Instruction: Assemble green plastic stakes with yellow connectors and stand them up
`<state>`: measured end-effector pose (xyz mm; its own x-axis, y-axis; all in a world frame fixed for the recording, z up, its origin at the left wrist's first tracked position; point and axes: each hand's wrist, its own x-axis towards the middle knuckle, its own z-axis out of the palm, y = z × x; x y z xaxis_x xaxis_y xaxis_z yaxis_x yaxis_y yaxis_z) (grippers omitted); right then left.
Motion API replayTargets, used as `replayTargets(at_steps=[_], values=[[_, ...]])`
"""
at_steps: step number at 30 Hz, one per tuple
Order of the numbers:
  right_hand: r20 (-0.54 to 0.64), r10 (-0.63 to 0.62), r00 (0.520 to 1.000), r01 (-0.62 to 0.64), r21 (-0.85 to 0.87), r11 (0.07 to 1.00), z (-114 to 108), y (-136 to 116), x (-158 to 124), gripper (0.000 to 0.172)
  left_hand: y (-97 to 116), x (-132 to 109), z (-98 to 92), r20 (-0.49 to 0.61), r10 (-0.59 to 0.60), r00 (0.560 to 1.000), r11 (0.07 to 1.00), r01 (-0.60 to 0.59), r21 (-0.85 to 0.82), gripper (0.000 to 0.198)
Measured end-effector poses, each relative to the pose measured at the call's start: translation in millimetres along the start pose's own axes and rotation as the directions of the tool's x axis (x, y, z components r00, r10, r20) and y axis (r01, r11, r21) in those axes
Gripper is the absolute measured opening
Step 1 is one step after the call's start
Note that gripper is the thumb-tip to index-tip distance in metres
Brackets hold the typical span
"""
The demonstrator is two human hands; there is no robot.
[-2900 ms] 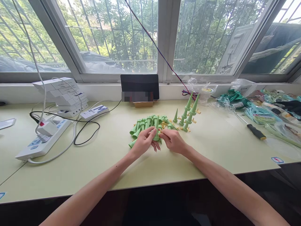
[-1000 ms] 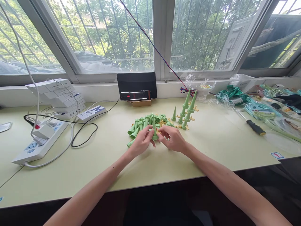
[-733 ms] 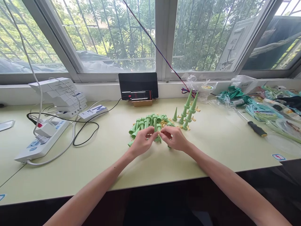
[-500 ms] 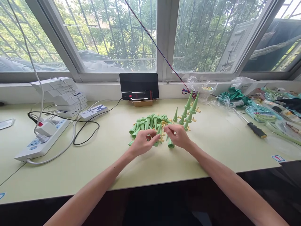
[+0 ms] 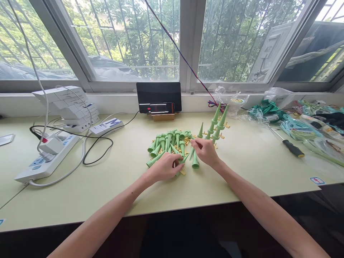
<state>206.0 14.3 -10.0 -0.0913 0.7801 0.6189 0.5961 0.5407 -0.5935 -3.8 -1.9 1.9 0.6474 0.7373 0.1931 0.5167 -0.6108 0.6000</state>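
Observation:
My left hand (image 5: 168,167) is closed around a green watering spike (image 5: 185,158), its pointed tip tilting up to the right past my fingertips. My right hand (image 5: 206,152) is pinched shut a little to the right; anything between its fingertips is hidden. Just under it a green spike with an open round end (image 5: 195,164) lies on the table. Beyond my left hand is a heap of green spikes (image 5: 170,138) mixed with small yellow valve pieces. Behind my right hand rise stacked green spikes (image 5: 216,123) with yellow valves sticking out sideways.
A tablet (image 5: 158,96) leans at the back with a phone (image 5: 162,108) before it. To the left are a power strip (image 5: 47,157), cables and white boxes (image 5: 72,107). A screwdriver (image 5: 293,148) and plastic-wrapped items (image 5: 298,127) lie at right.
My left hand has come down slightly, and the spike in it has tipped from nearly upright towards the right. My right hand has shifted slightly right, away from the left.

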Motion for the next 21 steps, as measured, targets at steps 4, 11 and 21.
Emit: replayTargets(at_steps=[4, 11, 21], values=[[0.013, -0.010, 1.000, 0.010, -0.020, 1.000, 0.7, 0.4, -0.8, 0.044, 0.3, 0.2, 0.3, -0.040, 0.023, 0.999, 0.999, -0.022, 0.036, 0.023], [0.015, -0.020, 1.000, 0.020, -0.028, 0.999, 1.5, 2.4, -0.7, 0.041, 0.4, 0.7, -0.1, -0.085, 0.066, 0.994, 0.991, -0.055, 0.125, 0.026], [0.008, 0.005, 1.000, -0.005, 0.030, 1.000, 1.0, 0.8, 0.4, 0.027, -5.3, 5.2, -9.2, -0.431, -0.056, 0.901, 0.977, 0.137, 0.161, 0.024]])
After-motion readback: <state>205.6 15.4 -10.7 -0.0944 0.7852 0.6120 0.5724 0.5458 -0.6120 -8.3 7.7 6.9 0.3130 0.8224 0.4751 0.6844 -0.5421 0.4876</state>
